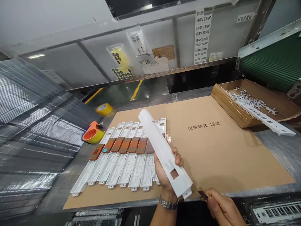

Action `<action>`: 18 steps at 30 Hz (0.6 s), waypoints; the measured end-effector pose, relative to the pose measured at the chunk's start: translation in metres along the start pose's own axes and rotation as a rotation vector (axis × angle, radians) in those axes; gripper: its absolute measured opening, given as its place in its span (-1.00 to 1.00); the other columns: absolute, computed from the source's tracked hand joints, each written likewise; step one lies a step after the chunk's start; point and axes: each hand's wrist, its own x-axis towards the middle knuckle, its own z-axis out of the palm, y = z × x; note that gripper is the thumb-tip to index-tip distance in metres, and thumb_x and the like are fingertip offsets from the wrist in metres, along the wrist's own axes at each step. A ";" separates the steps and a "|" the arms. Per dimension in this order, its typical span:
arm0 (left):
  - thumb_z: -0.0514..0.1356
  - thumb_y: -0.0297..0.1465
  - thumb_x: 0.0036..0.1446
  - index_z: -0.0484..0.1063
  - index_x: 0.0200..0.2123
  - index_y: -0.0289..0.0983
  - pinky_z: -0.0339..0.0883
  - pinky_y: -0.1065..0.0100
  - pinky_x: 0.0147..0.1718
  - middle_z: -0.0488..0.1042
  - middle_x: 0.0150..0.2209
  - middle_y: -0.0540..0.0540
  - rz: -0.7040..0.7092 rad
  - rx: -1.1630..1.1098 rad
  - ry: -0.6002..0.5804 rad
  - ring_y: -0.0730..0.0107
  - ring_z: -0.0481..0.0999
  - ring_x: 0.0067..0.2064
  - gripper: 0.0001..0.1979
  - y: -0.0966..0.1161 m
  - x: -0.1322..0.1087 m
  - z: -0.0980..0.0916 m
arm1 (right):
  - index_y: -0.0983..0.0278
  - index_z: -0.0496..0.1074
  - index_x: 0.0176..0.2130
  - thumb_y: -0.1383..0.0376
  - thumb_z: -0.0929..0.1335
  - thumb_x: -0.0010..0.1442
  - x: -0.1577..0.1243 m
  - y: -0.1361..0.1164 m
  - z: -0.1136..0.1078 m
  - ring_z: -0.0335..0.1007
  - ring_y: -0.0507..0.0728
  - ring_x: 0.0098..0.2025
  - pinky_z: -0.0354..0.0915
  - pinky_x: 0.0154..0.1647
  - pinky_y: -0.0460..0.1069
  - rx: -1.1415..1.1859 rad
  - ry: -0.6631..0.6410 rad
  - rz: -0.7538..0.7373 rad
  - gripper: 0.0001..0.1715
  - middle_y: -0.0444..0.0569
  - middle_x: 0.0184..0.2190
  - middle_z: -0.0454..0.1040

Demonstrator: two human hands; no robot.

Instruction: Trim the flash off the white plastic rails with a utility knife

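My left hand (166, 175) is wrapped round a long white plastic part (162, 147), tilted above the cardboard sheet; a small square window shows near its lower end. Pinched in the fingers of my right hand (221, 204) is a small dark blade (203, 195), its tip close to the part's lower end but apart from it. Left of the held part, several similar white plastic parts (113, 169) lie side by side on the cardboard sheet (225, 157). A row of brown-red blocks (125, 145) rests across them.
An open cardboard box (230, 106) with white scraps and a white strip stands at the right. An orange tape dispenser (90, 133) and a yellow tape roll (103, 109) sit at the left edge. A green conveyor (272, 66) is at the upper right.
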 end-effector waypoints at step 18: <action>0.18 -0.19 0.15 0.43 -0.23 -0.24 0.24 0.61 -0.62 0.42 -0.43 0.02 0.023 -0.079 -0.336 0.66 0.27 -0.60 -0.75 -0.007 0.001 -0.015 | 0.20 0.09 -0.48 -0.11 -0.03 0.35 0.008 0.005 0.012 0.07 0.02 -0.54 -0.03 -0.49 -0.07 -0.133 -0.054 0.011 -0.41 -0.22 -0.59 0.12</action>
